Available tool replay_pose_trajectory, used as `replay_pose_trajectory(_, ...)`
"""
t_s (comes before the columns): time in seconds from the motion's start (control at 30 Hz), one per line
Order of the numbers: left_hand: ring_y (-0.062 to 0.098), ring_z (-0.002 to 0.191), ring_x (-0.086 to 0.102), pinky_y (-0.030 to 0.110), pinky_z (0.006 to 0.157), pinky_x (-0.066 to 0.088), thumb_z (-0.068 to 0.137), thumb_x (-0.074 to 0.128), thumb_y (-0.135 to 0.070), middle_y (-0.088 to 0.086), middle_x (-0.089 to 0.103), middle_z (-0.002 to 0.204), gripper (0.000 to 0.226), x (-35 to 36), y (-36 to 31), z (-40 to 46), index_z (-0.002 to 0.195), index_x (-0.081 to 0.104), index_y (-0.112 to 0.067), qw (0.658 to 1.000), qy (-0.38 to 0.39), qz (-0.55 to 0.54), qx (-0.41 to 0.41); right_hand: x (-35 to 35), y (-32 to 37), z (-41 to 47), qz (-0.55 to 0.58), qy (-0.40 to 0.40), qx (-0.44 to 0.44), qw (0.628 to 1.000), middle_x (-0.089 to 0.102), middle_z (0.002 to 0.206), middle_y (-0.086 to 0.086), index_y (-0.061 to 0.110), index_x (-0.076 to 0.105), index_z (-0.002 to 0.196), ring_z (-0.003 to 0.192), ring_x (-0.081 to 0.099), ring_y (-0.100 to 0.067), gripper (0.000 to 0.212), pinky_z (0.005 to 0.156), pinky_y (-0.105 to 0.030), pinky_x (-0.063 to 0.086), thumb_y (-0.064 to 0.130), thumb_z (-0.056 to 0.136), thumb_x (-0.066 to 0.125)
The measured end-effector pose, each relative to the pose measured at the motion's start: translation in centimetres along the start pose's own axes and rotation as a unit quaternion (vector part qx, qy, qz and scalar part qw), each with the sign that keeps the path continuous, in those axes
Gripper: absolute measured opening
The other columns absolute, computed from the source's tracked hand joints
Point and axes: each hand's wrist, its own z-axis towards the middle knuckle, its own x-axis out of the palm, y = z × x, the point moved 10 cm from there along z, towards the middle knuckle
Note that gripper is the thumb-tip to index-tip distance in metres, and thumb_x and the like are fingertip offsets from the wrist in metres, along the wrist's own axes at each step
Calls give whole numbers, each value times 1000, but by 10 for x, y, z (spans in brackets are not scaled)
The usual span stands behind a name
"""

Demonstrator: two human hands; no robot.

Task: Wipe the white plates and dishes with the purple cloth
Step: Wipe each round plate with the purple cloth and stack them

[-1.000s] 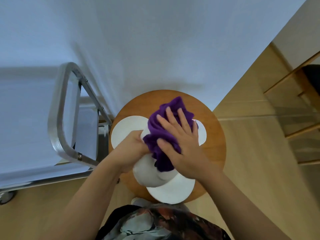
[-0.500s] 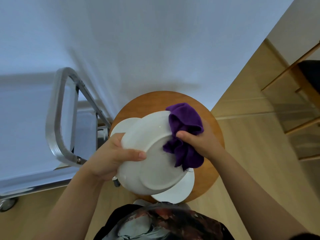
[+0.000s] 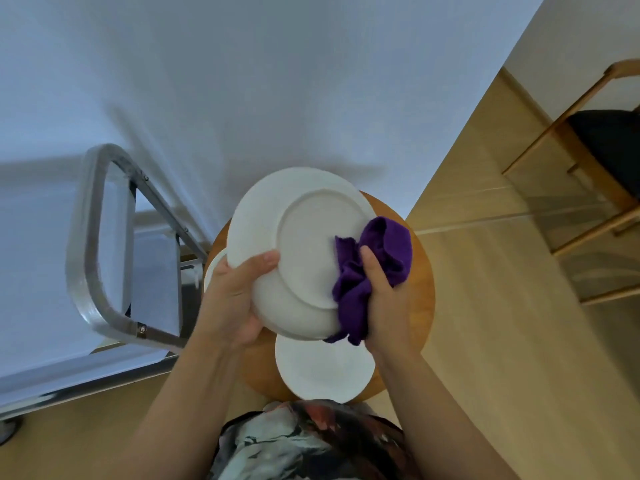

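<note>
Hands hold a white plate [image 3: 298, 251] tilted, underside up, above a round wooden table [image 3: 420, 306]. Left hand [image 3: 232, 303] grips its lower-left rim, thumb on top; right hand [image 3: 384, 303] bunches the purple cloth [image 3: 374, 271] against its right edge. Another plate [image 3: 322, 370] lies on the table below.

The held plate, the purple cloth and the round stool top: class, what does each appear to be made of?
Held plate: probably glazed ceramic; smooth white, with a raised foot ring on its underside.
Purple cloth: soft fabric, perhaps microfibre; it bunches and looks fuzzy.
Round stool top: seemingly varnished wood; warm brown, slightly glossy.
</note>
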Motion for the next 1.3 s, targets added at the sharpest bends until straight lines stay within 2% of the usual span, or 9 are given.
replay_pose_trajectory(0.17, 29, 95, 68, 42, 75, 58, 57, 87, -44, 15, 68, 108, 55, 26, 0, -4, 99, 70, -14, 976, 153, -112, -111, 3, 28, 17, -20, 107, 26, 994, 72, 89, -2, 26, 71, 88, 82, 69, -16, 23, 67, -24, 54, 31, 68, 78)
replay_pose_trajectory(0.43, 33, 89, 70, 43, 65, 58, 36, 95, -36, 15, 70, 106, 90, 3, 26, -10, 117, 64, -14, 971, 80, -5, -227, 15, 59, 28, -216, 235, -27, 947, 70, 82, 7, 29, 67, 86, 79, 67, -10, 17, 66, -19, 51, 34, 72, 73)
replay_pose_trajectory(0.57, 31, 89, 71, 40, 63, 58, 46, 91, -40, 13, 72, 105, 76, 8, 14, -10, 114, 65, -17, 983, 67, -4, -169, 5, 49, 20, -197, 184, -23, 963, 67, 109, -3, 14, 56, 119, 98, 64, -16, 49, 82, -26, 50, 33, 75, 66)
replay_pose_trajectory(0.7, 26, 92, 71, 36, 63, 58, 73, 68, -38, 7, 72, 106, 59, 16, 5, -7, 126, 53, -18, 995, 20, -7, -100, 9, 50, -5, -217, 96, -107, 965, 54, 127, -4, 26, 46, 129, 110, 55, -11, 46, 84, -13, 46, 28, 86, 63)
replay_pose_trajectory(0.83, 23, 90, 71, 36, 64, 58, 64, 68, -40, -1, 74, 97, 58, 23, 12, -10, 119, 54, -26, 997, -39, 18, -60, 17, 36, -23, -264, 37, -113, 957, 39, 143, -4, 22, 36, 141, 133, 36, -22, 63, 109, -45, 34, 39, 82, 48)
replay_pose_trajectory(0.97, 15, 84, 71, 31, 64, 58, 63, 66, -41, -8, 74, 88, 44, 30, 14, -10, 105, 57, -31, 997, -53, 52, -11, 31, 50, -44, -211, 35, -189, 959, 49, 132, 1, 50, 46, 120, 122, 47, -14, 45, 103, -39, 42, 14, 94, 51)
replay_pose_trajectory(1.07, 13, 81, 71, 30, 63, 59, 74, 64, -43, -12, 73, 83, 27, 25, 17, -11, 98, 54, -36, 989, -71, 127, -11, 34, 29, -57, -187, 56, -141, 971, 53, 127, 5, 35, 47, 126, 111, 55, -4, 39, 86, -21, 52, 32, 88, 52)
replay_pose_trajectory(1.2, 26, 99, 65, 40, 76, 59, 52, 68, -58, 1, 67, 108, 73, 9, 11, -13, 117, 51, -30, 981, -37, 183, -55, 3, 48, -37, -83, -6, -94, 992, 67, 70, 18, 26, 67, 89, 63, 63, 6, 15, 53, -8, 45, 34, 84, 56)
replay_pose_trajectory(1.3, 19, 98, 68, 34, 71, 59, 60, 70, -56, -7, 72, 101, 53, 14, 12, -17, 109, 63, -39, 981, 34, 182, -58, 2, 69, -1, -76, -46, -78, 993, 68, 82, 17, 27, 62, 103, 86, 66, -3, 28, 69, -17, 48, 48, 87, 51)
